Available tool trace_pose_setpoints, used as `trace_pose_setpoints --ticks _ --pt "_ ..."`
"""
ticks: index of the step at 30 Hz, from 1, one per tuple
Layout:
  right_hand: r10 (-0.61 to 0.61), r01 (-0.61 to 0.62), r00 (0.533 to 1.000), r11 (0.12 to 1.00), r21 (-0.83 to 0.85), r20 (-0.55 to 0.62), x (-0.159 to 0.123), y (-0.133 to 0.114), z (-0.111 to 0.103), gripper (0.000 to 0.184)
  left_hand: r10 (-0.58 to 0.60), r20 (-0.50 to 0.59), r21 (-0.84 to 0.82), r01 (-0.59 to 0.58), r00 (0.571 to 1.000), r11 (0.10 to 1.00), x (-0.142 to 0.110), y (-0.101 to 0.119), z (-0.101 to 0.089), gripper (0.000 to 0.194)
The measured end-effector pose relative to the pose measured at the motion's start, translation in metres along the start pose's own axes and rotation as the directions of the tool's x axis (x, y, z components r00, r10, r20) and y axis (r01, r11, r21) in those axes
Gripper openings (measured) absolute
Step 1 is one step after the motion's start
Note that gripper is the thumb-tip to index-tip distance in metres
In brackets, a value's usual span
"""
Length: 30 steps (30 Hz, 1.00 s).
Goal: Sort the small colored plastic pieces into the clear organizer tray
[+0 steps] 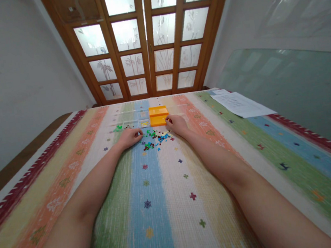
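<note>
While both forearms reach in over the striped cloth (pixel 180 218) on the tabletop, the orange box (pixel 159 120) sits btwn and just beyond my hands; it is taken as ref. pt. for all positions. Box: open, w/ 2 shallow parts, one behind the other.

R hand (pixel 178 124): at near R corner of box, fingers bent, thumb & index tips drawn together by the edge. Cannot tell if tips are closed on a pc. or touch the rim; too small to see.

L hand (pixel 131 138): nearer me than box & to its L, fingers curled, thumb toward index. Grip on any pc. likewise cannot be told.

Loose pieces (pixel 155 137): small, mixed colors (green, blue, dk. red, some pale yellow), scattered on cloth on near side of box, btwn the hands, approx. two clusters w/ strays around.

Clear compartments (pixel 143 119): immed. L of box. Yellow pieces (pixel 144 123) in the near one beside it; dark pieces (pixel 128 127) farther L, then green pieces (pixel 119 127) farthest L.

Paper sheets (pixel 240 104): well to R of box, flat, printed; text illegible. Glass panel (pixel 284 89): farther R of box, past the sheets. Paned doors (pixel 147 41): beyond box, shut or nearly so, w/ plant patterns on panes.
</note>
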State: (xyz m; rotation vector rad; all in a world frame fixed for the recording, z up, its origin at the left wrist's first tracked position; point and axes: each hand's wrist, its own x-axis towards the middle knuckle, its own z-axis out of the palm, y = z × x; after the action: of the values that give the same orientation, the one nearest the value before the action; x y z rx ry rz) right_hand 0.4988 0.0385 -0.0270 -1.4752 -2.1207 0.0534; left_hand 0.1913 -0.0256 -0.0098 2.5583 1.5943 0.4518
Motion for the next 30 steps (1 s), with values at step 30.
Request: trace_pose_setpoints --ticks 30 --pt "0.007 -0.007 1.000 1.000 0.017 0.024 0.001 0.001 0.002 0.021 -0.763 -0.405 -0.226 0.754 0.504 0.617 -0.023 -0.094 -0.027 0.029"
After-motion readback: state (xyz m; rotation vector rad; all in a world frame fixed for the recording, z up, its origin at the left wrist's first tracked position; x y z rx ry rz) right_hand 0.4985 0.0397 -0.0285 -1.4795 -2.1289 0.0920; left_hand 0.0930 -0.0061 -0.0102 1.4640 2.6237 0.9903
